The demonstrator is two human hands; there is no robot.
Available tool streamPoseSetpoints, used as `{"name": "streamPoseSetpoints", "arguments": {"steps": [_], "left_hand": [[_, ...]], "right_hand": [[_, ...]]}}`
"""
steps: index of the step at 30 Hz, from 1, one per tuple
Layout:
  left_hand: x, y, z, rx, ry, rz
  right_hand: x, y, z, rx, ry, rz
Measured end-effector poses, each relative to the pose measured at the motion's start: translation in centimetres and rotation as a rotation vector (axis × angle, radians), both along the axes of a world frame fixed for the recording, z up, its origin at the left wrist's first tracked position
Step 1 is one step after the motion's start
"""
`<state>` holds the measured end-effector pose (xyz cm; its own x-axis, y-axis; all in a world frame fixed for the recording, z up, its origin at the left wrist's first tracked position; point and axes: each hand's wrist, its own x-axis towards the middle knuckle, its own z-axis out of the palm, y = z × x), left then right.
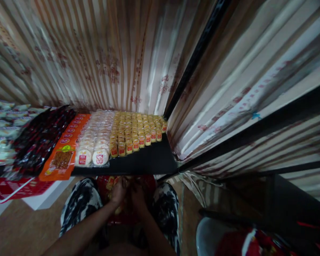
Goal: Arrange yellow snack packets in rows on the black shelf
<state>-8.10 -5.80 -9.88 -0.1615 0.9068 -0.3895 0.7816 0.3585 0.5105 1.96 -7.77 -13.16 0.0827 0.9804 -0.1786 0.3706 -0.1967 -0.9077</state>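
Both hands are down in a red basket (101, 185) between my knees, just below the shelf's front edge. Small yellow packets (110, 183) lie in the basket beside my left hand (119, 192). The fingers of that hand are curled, facing the other hand. Close by on the right, my right hand (137, 195) is also bent inward with its fingers closed. Dim light hides what the fingertips hold, if anything. Above, on the black shelf (146, 161), stand rows of yellow wrapped packets (136, 131) with red labels.
Left of these are round white wrapped biscuits (100, 156), an orange snack bag (59, 165), dark red packets (42, 138) and white packets (5, 124). A striped curtain (109, 53) hangs behind. Black frame bars (229, 142) run at right. A white bowl-like container (205, 234) stands lower right.
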Motion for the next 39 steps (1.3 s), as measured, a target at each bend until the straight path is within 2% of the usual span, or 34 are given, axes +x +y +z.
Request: {"name": "streamPoseSetpoints", "arguments": {"steps": [2,5,8,12,14,17,21,26,29,35,39], "left_hand": [[-0.2,-0.4,1.5,0.044,-0.010,-0.037],[-0.6,-0.8,3.9,0.113,-0.005,-0.122],[-0.7,-0.5,6.2,0.188,-0.097,-0.161],[-0.3,0.8,8.2,0.284,-0.281,-0.117],[0.2,1.6,9.0,0.273,-0.351,-0.129],[1.3,2.6,10.3,0.230,-0.434,-0.211],[2.9,4.3,12.0,0.314,-0.459,-0.365],[5.3,8.2,13.0,0.363,-0.462,-0.457],[7.2,11.4,14.0,0.438,-0.385,-0.497],[11.1,17.7,17.9,0.458,-0.151,-0.469],[13.5,21.5,19.0,0.502,-0.118,-0.416]], "right_hand": [[0.7,-0.5,1.7,0.022,-0.072,0.016],[2.0,-1.1,4.5,0.134,-0.179,0.083],[3.3,-1.6,6.1,0.237,-0.304,0.141],[4.6,-1.8,6.5,0.428,-0.476,0.170],[5.1,-1.5,6.5,0.521,-0.510,0.141],[5.7,-0.7,6.9,0.625,-0.513,0.058],[6.9,1.1,7.9,0.658,-0.510,0.005],[8.8,4.8,9.5,0.661,-0.486,-0.079],[9.8,7.8,10.4,0.697,-0.480,-0.158],[11.5,13.3,11.5,0.702,-0.458,-0.289],[12.3,15.8,12.0,0.696,-0.441,-0.353]]}}
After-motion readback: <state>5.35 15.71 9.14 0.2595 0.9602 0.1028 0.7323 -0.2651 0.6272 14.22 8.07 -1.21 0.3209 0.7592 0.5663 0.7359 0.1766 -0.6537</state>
